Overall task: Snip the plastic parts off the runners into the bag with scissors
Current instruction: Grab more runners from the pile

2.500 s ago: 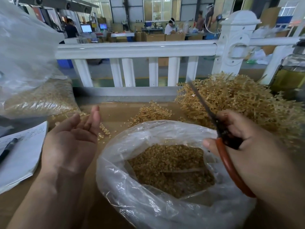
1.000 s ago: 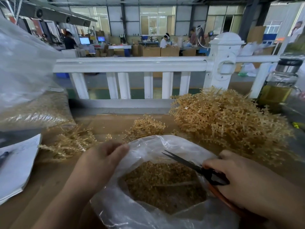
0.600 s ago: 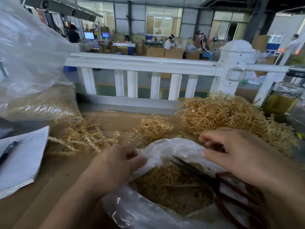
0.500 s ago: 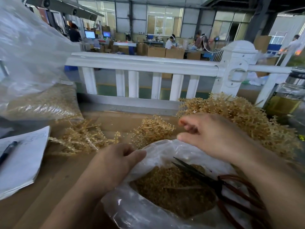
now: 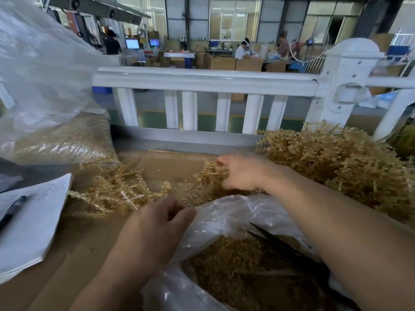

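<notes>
Head view. Brown work surface before a white railing; factory floor with cartons behind. Clear bag at lower centre holds snipped tan parts; scissors lie across its mouth, blades parted, no hand on them. Left hand pinches the bag's left rim, fingers curled together. Right hand at frame centre closes its fingers on a small runner cluster. Large runner pile at right; loose runners at left. Paper sheets with a pen at left edge: handwriting too blurred to read.
</notes>
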